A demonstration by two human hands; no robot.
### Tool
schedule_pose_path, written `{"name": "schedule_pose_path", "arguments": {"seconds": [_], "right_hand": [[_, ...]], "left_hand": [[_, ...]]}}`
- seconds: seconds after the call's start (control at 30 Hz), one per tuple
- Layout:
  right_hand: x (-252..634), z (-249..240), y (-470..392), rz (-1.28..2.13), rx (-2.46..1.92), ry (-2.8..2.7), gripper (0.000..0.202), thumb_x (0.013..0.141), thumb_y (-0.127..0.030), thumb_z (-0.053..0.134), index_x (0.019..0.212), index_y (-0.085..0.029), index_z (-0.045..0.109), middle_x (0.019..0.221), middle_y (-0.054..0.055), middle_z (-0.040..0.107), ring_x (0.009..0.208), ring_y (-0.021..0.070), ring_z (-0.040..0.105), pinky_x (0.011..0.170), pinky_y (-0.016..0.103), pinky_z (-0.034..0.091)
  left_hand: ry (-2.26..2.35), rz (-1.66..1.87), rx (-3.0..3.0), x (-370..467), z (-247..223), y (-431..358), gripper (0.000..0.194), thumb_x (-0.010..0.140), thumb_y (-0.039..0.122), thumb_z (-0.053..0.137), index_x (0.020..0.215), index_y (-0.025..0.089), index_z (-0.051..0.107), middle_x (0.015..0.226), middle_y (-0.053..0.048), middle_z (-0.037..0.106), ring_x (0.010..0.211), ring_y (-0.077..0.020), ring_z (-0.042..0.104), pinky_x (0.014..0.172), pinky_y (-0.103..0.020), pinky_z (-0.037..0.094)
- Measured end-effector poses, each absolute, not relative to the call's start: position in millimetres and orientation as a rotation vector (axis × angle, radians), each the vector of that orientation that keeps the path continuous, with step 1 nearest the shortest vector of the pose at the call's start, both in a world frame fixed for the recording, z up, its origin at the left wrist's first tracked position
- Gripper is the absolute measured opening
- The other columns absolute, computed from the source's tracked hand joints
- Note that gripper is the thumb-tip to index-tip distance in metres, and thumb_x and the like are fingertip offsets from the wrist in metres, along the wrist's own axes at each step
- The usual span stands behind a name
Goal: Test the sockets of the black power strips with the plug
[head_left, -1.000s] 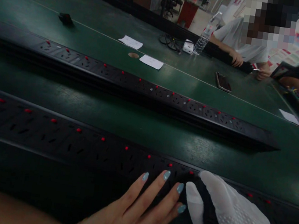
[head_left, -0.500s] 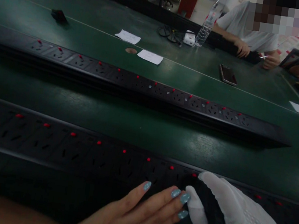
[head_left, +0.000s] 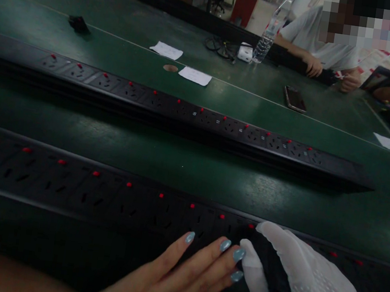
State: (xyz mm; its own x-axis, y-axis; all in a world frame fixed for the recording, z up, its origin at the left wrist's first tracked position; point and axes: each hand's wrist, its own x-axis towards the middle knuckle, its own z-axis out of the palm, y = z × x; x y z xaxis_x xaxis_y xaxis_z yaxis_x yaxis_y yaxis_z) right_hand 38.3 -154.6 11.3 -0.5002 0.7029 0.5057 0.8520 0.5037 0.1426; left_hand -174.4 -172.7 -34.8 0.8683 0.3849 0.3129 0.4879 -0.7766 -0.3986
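A long black socket strip (head_left: 112, 187) with red switches lies across the near part of the green table. My left hand (head_left: 180, 274), bare with pale blue nails, rests with outstretched fingers against the strip's near edge. On my right hand (head_left: 313, 283) is a white dotted glove. Its fingers and thumb wrap round a black ribbed plug or cable end (head_left: 275, 273), pressed on the strip near a red switch. The tip of that black piece is dark and hard to make out. The left fingertips are close beside the gloved thumb.
A second black socket strip (head_left: 185, 111) lies farther back. Beyond it are paper slips (head_left: 194, 76), a phone (head_left: 295, 98), a white charger (head_left: 245, 52), a water bottle (head_left: 268, 38) and a small black object (head_left: 79, 24). A person (head_left: 307, 41) sits opposite; another person's arm shows at right.
The view has shifted slightly. Both hands keep nearly the same place on the near strip, and the gloved hand still holds the black piece.
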Motion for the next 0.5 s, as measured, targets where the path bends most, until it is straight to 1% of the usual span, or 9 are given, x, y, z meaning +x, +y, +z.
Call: {"name": "schedule_pose_path", "arguments": {"seconds": [0.13,0.3,0.4,0.5], "right_hand": [[39.0,10.6,-154.7,-0.524,-1.304,-2.361,0.024,0.082,-0.031,0.048,0.089,-0.011,0.059,0.069,0.007,0.066,0.055,0.0188,0.062,0.051,0.029,0.047],[39.1,10.8,-154.6,-0.564,-1.322,-2.377,0.028,0.084,-0.033,0.043,0.089,-0.011,0.060,0.067,0.009,0.065,0.053,0.0192,0.060,0.047,0.029,0.044],[42.3,6.7,-157.3,-0.582,-1.314,-2.393,0.030,0.084,-0.033,0.042,0.093,-0.011,0.060,0.073,0.010,0.066,0.058,0.0203,0.061,0.051,0.029,0.045],[45.3,2.1,-160.9,-0.483,-1.397,-2.334,0.030,0.083,-0.034,0.045,0.095,-0.013,0.061,0.077,0.009,0.066,0.062,0.0202,0.062,0.055,0.029,0.045]], "left_hand": [[-0.646,-0.294,-2.493,-174.2,-33.2,-172.1,0.051,0.088,0.017,0.017,0.139,0.014,0.025,0.144,-0.010,0.026,0.128,-0.0217,0.033,0.107,-0.047,0.019],[-0.607,-0.189,-2.388,-175.6,-29.9,-172.3,0.055,0.085,0.023,0.015,0.140,0.017,0.023,0.142,-0.005,0.030,0.128,-0.0198,0.033,0.102,-0.041,0.028],[-0.566,-0.112,-2.331,-176.1,-28.8,-172.1,0.058,0.083,0.026,0.013,0.139,0.019,0.024,0.141,-0.003,0.032,0.128,-0.0206,0.033,0.097,-0.038,0.034],[-0.513,-0.072,-2.294,-176.4,-28.4,-171.5,0.060,0.082,0.028,0.010,0.139,0.018,0.023,0.140,-0.004,0.033,0.127,-0.0212,0.034,0.094,-0.036,0.037]]}}
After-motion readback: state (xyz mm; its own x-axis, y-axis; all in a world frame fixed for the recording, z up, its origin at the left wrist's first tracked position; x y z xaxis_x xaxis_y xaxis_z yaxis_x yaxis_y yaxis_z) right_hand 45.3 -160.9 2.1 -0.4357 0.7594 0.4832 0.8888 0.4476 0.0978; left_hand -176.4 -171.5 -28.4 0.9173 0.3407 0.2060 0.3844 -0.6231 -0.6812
